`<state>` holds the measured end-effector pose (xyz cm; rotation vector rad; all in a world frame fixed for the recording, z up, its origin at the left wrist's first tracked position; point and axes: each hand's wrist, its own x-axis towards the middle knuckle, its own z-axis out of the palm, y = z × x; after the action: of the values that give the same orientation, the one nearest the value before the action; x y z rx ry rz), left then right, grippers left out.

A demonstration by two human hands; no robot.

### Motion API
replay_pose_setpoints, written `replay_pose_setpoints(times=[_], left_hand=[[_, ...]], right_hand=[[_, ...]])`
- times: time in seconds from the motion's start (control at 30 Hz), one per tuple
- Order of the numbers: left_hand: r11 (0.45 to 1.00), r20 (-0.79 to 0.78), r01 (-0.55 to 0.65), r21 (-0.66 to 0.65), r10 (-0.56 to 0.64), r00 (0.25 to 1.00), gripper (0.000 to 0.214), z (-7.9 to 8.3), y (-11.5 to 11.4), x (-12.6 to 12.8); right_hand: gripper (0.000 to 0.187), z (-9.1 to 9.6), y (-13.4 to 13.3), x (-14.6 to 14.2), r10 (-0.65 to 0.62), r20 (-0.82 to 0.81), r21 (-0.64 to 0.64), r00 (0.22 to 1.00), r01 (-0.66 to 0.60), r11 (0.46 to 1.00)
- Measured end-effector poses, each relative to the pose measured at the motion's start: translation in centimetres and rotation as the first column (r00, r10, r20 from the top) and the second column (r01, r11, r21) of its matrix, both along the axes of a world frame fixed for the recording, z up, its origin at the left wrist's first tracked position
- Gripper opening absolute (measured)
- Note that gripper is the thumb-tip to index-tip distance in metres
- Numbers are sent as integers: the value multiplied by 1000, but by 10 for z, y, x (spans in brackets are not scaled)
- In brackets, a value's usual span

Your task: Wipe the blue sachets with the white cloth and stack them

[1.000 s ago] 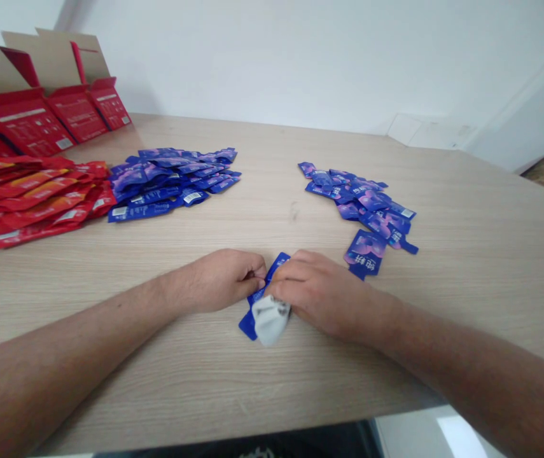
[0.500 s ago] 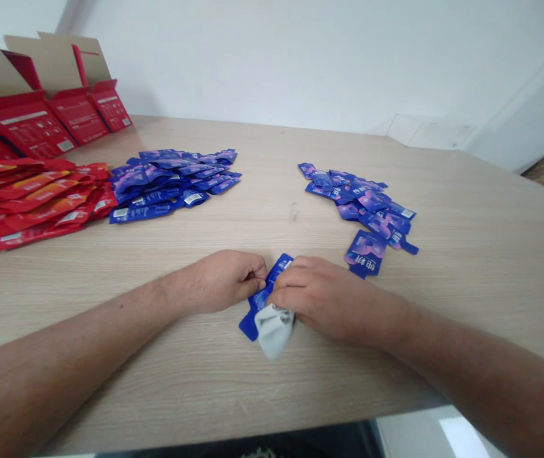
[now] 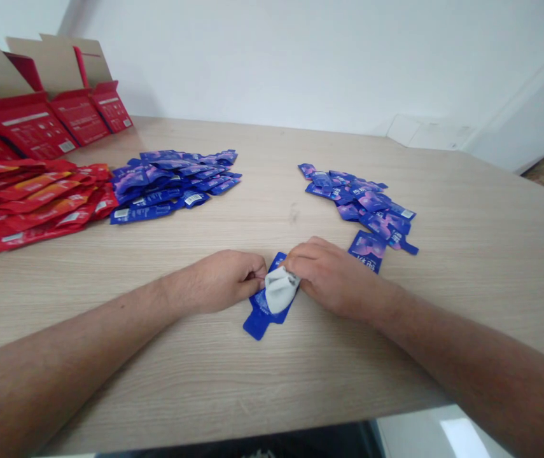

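We record the left hand (image 3: 221,280) curled, fingertips pinching the edge of a blue sachet (image 3: 261,316). The right hand (image 3: 333,277) presses a crumpled white piece (image 3: 280,289) onto it. The sachet lies slantwise on the wooden table (image 3: 272,388), between both hands.

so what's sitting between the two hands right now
In the head view, a blue sachet lies between the left hand and the right hand, with a crumpled white cloth on top of it.
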<state>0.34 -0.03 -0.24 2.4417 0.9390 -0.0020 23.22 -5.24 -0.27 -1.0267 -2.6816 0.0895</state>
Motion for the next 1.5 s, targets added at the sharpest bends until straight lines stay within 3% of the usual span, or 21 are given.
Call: replay_pose_setpoints(times=[0.07,0.23,0.43,0.63,0.8,0.87,1.0,1.2,1.37,1.43,1.5], left_hand=[[1000,-1,-6,3,6,1000,19,1,0,0],[1000,0,-2,-5,2,1000,18,0,0,0],[1000,10,-4,6,4,1000,17,0,0,0],[1000,9,-1,5,1,1000,18,0,0,-1],[1000,18,-8,9,8,1000,17,-1,0,0],[1000,20,-6,12,6,1000,17,-1,0,-1],[1000,20,4,1,-4,1000,16,-1,0,-1],[1000,22,-12,9,11,1000,17,0,-1,0],[1000,20,0,-5,0,1000,18,1,-1,0],[1000,12,-3,-4,3,1000,18,2,-1,0],[1000,7,-11,4,11,1000,18,1,-1,0]], right_hand=[[17,0,0,-1,-20,-7,7,1000,20,1000],[16,3,-8,-5,208,50,-43,977,-206,978],[16,0,0,-1,-39,2,4,999,39,999],[16,1,-9,-6,221,41,-49,974,-219,974],[15,0,1,1,-20,7,6,1000,20,1000],[16,-1,-1,-1,5,5,21,1000,-5,1000],[16,0,-8,-4,211,39,-32,977,-210,977],[16,0,1,1,-28,1,27,1000,28,999],[17,2,-8,-5,197,28,-33,980,-196,980],[16,2,-8,-3,177,36,-44,984,-175,984],[15,1,-3,0,61,26,-21,998,-60,998]])
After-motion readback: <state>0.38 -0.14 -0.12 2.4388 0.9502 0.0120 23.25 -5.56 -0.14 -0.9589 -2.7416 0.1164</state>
